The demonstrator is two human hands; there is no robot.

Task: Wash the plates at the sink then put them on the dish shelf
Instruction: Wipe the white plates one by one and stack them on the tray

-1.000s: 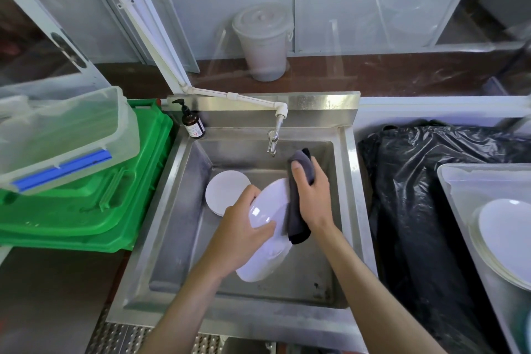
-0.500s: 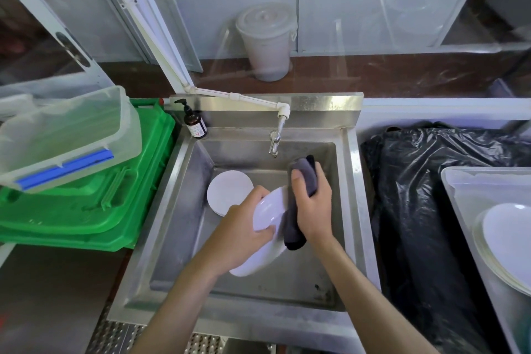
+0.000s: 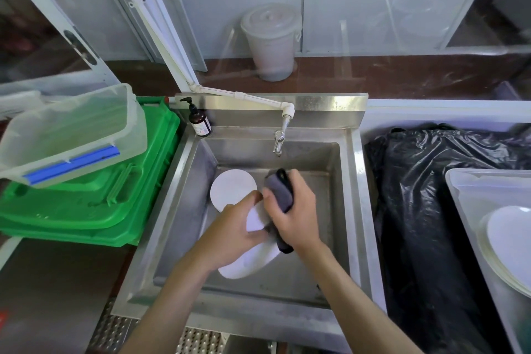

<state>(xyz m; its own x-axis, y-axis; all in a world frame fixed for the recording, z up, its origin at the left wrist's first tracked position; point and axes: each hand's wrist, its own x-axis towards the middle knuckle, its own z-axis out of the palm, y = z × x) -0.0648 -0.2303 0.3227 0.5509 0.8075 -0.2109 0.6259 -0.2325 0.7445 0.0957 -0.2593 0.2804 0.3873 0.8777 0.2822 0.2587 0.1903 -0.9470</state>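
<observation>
We see a white plate (image 3: 250, 263) held tilted over the basin of the steel sink (image 3: 178, 181). The left hand (image 3: 230, 231) grips its upper edge, fingers curled round the rim. The right hand (image 3: 297, 217) clasps a dark grey cloth (image 3: 280, 191) and presses it against the plate's face. A second white plate (image 3: 230, 188) lies flat in the sink behind, below the tap (image 3: 278, 144). A soap bottle (image 3: 200, 122) stands at the sink's back left corner. More plates (image 3: 508, 241) sit stacked in a tray (image 3: 459, 190) on the right, beside a black bag (image 3: 416, 195). Green bins (image 3: 86, 204) carry a clear tub (image 3: 71, 129) on the left.
</observation>
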